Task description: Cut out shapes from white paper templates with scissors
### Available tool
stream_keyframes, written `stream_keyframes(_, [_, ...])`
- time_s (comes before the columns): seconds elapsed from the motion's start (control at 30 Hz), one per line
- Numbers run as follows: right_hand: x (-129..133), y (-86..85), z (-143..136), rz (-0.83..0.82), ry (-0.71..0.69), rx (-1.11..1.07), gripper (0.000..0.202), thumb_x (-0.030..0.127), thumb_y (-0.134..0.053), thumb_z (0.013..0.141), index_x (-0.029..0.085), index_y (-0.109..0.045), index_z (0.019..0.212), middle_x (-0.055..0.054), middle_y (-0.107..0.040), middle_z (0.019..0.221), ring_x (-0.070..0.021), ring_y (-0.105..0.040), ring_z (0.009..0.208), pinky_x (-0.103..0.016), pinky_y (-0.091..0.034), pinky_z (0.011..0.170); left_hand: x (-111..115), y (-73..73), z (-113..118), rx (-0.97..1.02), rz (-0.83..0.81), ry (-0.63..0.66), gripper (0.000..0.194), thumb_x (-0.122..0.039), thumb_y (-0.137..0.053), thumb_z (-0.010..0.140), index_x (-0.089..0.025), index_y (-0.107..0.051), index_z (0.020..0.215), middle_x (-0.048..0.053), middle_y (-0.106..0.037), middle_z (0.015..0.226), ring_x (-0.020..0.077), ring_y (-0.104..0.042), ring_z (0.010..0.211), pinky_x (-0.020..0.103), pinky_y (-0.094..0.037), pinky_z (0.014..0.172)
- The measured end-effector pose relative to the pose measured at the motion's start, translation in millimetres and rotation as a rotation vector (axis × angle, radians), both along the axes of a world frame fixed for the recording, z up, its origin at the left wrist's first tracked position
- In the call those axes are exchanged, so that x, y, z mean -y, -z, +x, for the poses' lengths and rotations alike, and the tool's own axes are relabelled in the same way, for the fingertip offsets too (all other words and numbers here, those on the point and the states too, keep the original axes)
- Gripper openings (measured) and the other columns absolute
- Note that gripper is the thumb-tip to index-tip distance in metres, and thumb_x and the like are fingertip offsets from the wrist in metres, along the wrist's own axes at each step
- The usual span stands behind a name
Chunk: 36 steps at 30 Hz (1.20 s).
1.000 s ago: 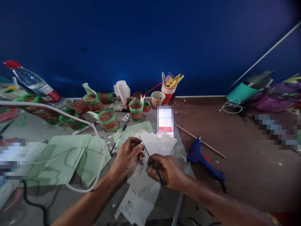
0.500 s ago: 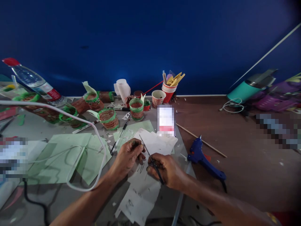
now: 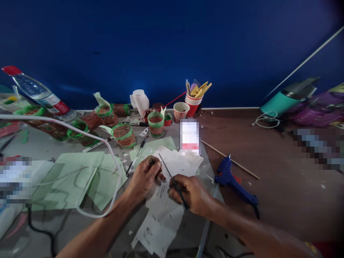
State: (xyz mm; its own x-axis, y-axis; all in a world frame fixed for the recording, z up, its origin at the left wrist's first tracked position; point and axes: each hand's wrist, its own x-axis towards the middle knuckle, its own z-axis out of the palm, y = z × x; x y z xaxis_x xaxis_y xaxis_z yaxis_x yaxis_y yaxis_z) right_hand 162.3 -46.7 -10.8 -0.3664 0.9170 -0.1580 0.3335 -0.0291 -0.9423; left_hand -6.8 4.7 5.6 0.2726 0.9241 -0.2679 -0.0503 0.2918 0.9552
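My left hand (image 3: 146, 175) is closed in a pinch above the white paper (image 3: 162, 197). Whatever is between its fingertips is too small to make out. Close beside it, my right hand (image 3: 189, 193) grips slim scissors (image 3: 167, 168) with thin metal blades and a dark handle, seen nearly edge-on. Their tip points up and left, near my left fingertips. Small leaf-like outlines are drawn on the white paper, which has ragged cut edges. Under its far end lies pale green paper (image 3: 161, 143).
A blue glue gun (image 3: 232, 179) and a wooden stick (image 3: 244, 168) lie to the right. Behind stand several brown-and-green decorated cups, including one clay-covered cup (image 3: 156, 123), and a red cup of tools (image 3: 193, 105). A white cable (image 3: 114, 157) loops over my left forearm. A phone (image 3: 189, 138) lies ahead.
My left hand has shifted slightly left, its fingertips moving a little away from the scissors. My right hand stays nearly in place, still gripping the scissors.
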Motion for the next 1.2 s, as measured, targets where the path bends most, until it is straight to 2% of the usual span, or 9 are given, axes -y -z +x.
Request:
stream_keyframes(0.17, [-0.4,-1.6,-1.6,-0.092,0.062,-0.121,0.027,0.041,-0.062,0.075,0.016,-0.053,0.077,0.006,-0.039,0.054,-0.0073,-0.033,0.05,-0.018,-0.028,0.045,-3.5,-8.1,-2.8,-0.005,-0.001,-0.025,0.024,-0.034,-0.058,0.077,-0.018,-0.046,0.064,-0.006,-0.046,0.051,0.0104,-0.056,0.051,0.021,-0.043,0.052])
stream_keyframes(0.27, [-1.7,-9.1,-1.8,-0.156,0.084,-0.209,0.032,0.043,-0.066,0.071,0.016,-0.052,0.079,0.007,-0.039,0.056,-0.0071,-0.034,0.049,-0.018,-0.03,0.045,-3.7,-7.2,-4.7,-0.002,-0.004,-0.01,0.023,-0.034,-0.059,0.077,-0.017,-0.049,0.065,-0.005,-0.047,0.051,0.0109,-0.056,0.051,0.021,-0.043,0.052])
stream_keyframes(0.43, [-3.3,-16.1,-0.6,-0.221,0.071,-0.232,0.035,0.046,-0.067,0.069,0.016,-0.05,0.076,0.007,-0.039,0.055,-0.0067,-0.032,0.048,-0.019,-0.03,0.045,-1.7,-1.6,-6.6,0.06,-0.015,0.059,0.016,-0.031,-0.057,0.079,-0.017,-0.055,0.072,-0.004,-0.052,0.057,0.0073,-0.049,0.046,0.022,-0.043,0.054])
stream_keyframes(0.6, [-4.8,-14.4,1.1,-0.2,0.034,-0.211,0.036,0.048,-0.066,0.07,0.016,-0.051,0.076,0.006,-0.039,0.055,-0.0075,-0.035,0.049,-0.019,-0.029,0.045,-1.1,0.0,-6.5,0.118,-0.082,0.058,0.014,-0.03,-0.061,0.075,-0.017,-0.056,0.073,-0.004,-0.053,0.059,0.0073,-0.05,0.046,0.022,-0.044,0.054])
stream_keyframes(0.8, [-6.2,-12.6,0.8,-0.225,0.04,-0.251,0.037,0.048,-0.066,0.071,0.016,-0.05,0.08,0.006,-0.041,0.057,-0.0072,-0.036,0.049,-0.019,-0.03,0.046,-2.9,-7.5,-4.3,0.2,-0.123,0.004,0.016,-0.025,-0.068,0.068,-0.015,-0.055,0.07,-0.002,-0.057,0.064,0.009,-0.056,0.051,0.026,-0.049,0.06])
stream_keyframes(1.07, [-5.7,-8.1,2.6,-0.184,0.021,-0.206,0.032,0.044,-0.066,0.073,0.017,-0.052,0.082,0.006,-0.043,0.058,-0.008,-0.038,0.05,-0.019,-0.033,0.048,-4.2,-7.1,-4.0,0.197,-0.168,-0.043,0.016,-0.02,-0.067,0.068,-0.016,-0.051,0.071,-0.005,-0.057,0.064,0.002,-0.045,0.039,0.029,-0.053,0.065])
stream_keyframes(1.2, [-4.7,-6.2,1.6,-0.202,0.016,-0.219,0.03,0.042,-0.067,0.072,0.018,-0.052,0.082,0.005,-0.046,0.059,-0.0088,-0.041,0.051,-0.019,-0.033,0.048,-4.6,-8.5,-2.4,0.214,-0.152,-0.064,0.018,-0.017,-0.068,0.065,-0.017,-0.053,0.075,-0.006,-0.056,0.065,0.0024,-0.046,0.041,0.03,-0.054,0.066])
